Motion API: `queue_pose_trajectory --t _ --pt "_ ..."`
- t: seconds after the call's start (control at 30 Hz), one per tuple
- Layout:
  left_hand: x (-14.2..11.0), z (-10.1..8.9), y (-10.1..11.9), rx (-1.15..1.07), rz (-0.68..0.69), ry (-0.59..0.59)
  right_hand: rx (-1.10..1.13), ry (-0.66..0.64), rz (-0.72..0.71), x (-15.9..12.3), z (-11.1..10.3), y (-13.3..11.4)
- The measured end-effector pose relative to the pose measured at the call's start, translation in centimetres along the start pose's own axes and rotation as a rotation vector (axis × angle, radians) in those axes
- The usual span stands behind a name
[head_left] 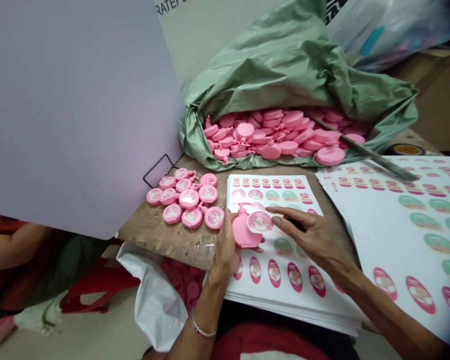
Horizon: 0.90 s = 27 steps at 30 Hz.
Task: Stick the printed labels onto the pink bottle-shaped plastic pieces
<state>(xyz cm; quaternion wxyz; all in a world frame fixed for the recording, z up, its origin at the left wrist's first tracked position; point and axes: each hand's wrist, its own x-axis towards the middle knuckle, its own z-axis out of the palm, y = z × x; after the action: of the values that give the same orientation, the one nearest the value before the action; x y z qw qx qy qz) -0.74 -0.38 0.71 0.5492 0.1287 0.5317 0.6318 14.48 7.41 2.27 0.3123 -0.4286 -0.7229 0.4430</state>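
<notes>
My left hand [225, 247] is shut on a pink plastic bottle-shaped piece [242, 231], which lies flat over the sticker sheet. My right hand [309, 235] pinches a round printed sticker [260, 222] by its edge, and the sticker rests against the pink piece. Under both hands is a stack of sticker sheets [273, 200] with oval and round labels. To the left, several pink pieces with round labels [189, 199] lie grouped on the worn wooden table [165, 240]. Many unlabelled pink pieces [273, 135] fill a green woven sack [292, 65] behind.
More sticker sheets [408, 240] spread to the right, with a long metal rod [367, 155] lying across the sack's edge. A lilac board [71, 110] stands at the left. Below the table are a white plastic bag [150, 295] and a red stool [101, 285]. A co-worker's arm [11, 245] shows far left.
</notes>
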Motion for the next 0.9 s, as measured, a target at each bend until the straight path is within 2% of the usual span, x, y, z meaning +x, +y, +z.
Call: queue_pose_trajectory --t 0.1,0.27,0.9 --pt "-0.5 0.6 0.2 -0.034 -0.050 -0.021 0.056 -0.052 0.021 -0.5 0.4 -0.8" --pt "-1.0 1.0 0.6 -0.042 -0.056 -0.066 0.051 -0.086 0.010 -0.9 0.6 -1.0" --pt "-1.1 1.4 1.0 -0.045 -0.073 -0.047 0.039 -0.051 -0.034 -1.1 0.7 -1.7"
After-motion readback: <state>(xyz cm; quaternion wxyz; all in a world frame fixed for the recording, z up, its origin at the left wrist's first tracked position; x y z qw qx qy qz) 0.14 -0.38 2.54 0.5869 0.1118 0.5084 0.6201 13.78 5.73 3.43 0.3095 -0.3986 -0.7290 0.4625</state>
